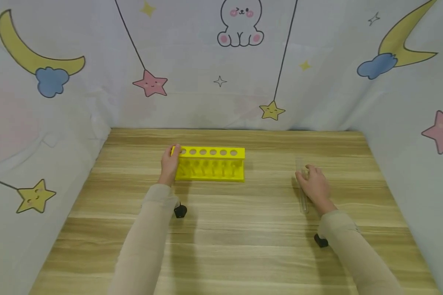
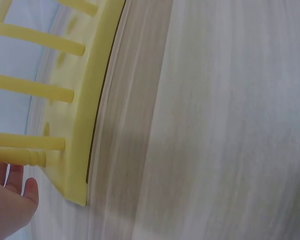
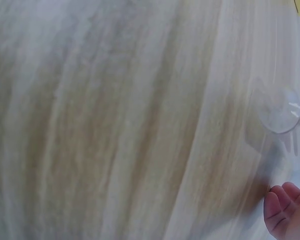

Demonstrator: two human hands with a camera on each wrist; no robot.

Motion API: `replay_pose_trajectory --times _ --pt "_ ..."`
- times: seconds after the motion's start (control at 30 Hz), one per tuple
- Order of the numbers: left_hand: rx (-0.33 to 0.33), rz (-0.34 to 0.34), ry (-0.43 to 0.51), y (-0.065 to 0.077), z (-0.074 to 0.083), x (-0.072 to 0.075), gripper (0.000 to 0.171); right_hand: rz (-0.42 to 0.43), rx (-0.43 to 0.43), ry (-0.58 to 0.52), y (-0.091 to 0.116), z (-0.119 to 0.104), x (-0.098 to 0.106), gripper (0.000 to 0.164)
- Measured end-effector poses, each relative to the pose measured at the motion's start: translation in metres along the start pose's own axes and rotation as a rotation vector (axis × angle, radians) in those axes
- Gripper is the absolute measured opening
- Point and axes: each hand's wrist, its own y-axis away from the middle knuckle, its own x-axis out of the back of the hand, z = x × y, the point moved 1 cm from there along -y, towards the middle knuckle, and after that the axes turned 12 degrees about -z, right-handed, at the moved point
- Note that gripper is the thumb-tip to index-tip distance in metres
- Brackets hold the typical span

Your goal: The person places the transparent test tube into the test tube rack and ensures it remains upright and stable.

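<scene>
At four o'clock, pickup likely needs our right fingers [image 3: 273, 212] (closure unclear) pinching the clear cylindrical tube [image 1: 304, 203]; left fingers [image 2: 31, 190] clamp the yellow plastic rack [image 1: 208, 156].

Bright yellow rectangular rack with round holes and pegs [image 1: 208, 156] looks like smooth moulded plastic, mostly matt; clear colourless round-ended tube [image 1: 303, 200] is smooth, glossy and see-through, glass or plastic can't tell. Light brown streaked tabletop [image 1: 243, 229] has a smooth wood-grain finish with a soft sheen. White printed hanging sheet [image 1: 192, 108] is matt, creased cloth; beige long sleeves [image 1: 144, 241] are matt fabric.
</scene>
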Motion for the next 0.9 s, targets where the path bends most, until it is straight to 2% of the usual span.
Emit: replay_pose_trajectory --times 0.27,0.7,0.9 --pt "0.007 0.006 0.048 -0.0027 0.0004 -0.0029 0.045 0.003 0.007 0.005 -0.0003 -0.0006 0.0000 0.063" --pt "-0.053 0.017 -0.009 -0.0036 -0.0018 -0.0053 0.047 0.021 0.011 0.008 -0.0002 -0.0008 -0.0014 0.062" --pt "-0.058 0.032 -0.046 -0.0039 -0.0031 -0.0052 0.047 0.029 0.010 0.030 -0.0024 -0.0002 -0.0035 0.060"
